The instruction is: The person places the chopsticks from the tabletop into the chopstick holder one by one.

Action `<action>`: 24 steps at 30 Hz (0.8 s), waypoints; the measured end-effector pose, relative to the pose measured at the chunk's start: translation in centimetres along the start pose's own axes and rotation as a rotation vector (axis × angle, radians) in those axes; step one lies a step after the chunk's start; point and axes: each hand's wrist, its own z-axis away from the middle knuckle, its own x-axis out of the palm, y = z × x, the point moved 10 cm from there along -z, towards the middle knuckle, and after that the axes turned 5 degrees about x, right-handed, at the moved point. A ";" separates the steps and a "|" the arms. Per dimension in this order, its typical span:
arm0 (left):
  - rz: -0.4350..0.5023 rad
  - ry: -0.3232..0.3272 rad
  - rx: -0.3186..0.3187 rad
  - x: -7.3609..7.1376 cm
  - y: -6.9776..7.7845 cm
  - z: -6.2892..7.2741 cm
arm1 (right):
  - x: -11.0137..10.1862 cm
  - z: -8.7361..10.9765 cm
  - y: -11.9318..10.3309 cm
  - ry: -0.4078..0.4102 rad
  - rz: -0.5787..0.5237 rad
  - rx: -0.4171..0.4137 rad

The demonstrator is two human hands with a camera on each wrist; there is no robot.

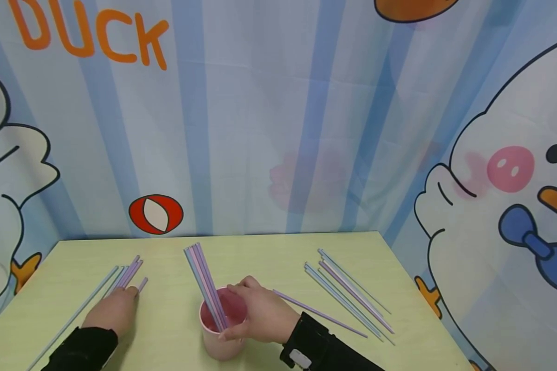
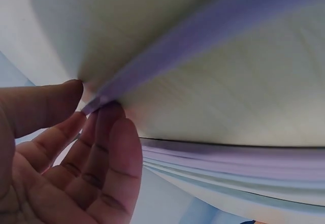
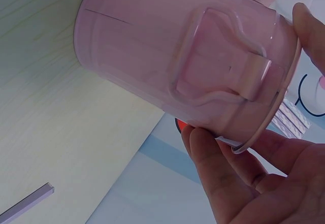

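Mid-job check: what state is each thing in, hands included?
Cup, upright.
Cup sticks, standing inside, leaning left.
Left sticks, lying, partly hidden.
Lone stick, lying.
Right sticks, lying, loosely grouped.
Left hand, fingers at a purple stick; pinch unclear.
Right hand, gripping the cup near its rim.

The left hand [image 1: 113,312], lower left in the head view, shows its back, its thumb close to the bent fingertips. The right hand [image 1: 265,310], below centre, points leftward, thumb and fingers parted in a wide, curved grip. Dark sleeves [image 1: 81,351] reach both wrists.
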 end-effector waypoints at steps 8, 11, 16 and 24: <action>0.020 -0.014 -0.011 -0.1 0.9 0.0 | -0.1 0.1 -0.1 -0.005 -0.011 0.005; 0.037 -0.028 -0.009 0.0 1.3 0.1 | 0.0 0.1 -0.1 -0.009 -0.013 0.006; 0.078 -0.060 -0.047 0.1 1.7 0.0 | 0.0 0.1 -0.1 -0.012 -0.017 0.012; 0.216 0.040 -0.021 -3.4 3.1 0.0 | -0.3 0.2 -0.3 -0.003 -0.006 -0.002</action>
